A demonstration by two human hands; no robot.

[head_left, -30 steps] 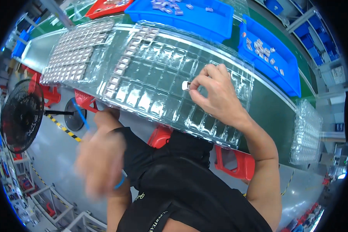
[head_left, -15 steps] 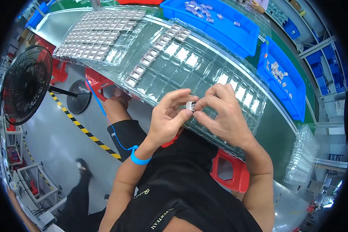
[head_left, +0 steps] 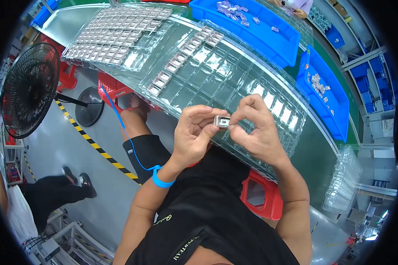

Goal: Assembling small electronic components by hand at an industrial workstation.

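Note:
A small rectangular silvery part [head_left: 222, 122] with a light centre and a dark inner border is held above the near edge of a clear plastic tray [head_left: 188, 81]. My left hand [head_left: 190, 137] pinches its left end between thumb and fingers. At the opposite end, my right hand [head_left: 258, 132] closes thumb and forefinger on the part's edge; whether a smaller piece sits between them is hidden. Similar small parts [head_left: 176, 63] fill cells along the tray's left side. A blue band with a cord circles my left wrist.
Filled trays [head_left: 106, 39] lie at the far left. Two blue bins [head_left: 269, 42] [head_left: 329, 104] hold loose small parts. Stacked clear trays [head_left: 342, 179] are at the right. A black fan [head_left: 31, 90] stands left. Another person's hand [head_left: 300, 13] shows at the far side; someone walks lower left.
The part has turned, so its framed face now shows. My right fingertips have shifted slightly right along it. At lower left, the walking person has come further into view.

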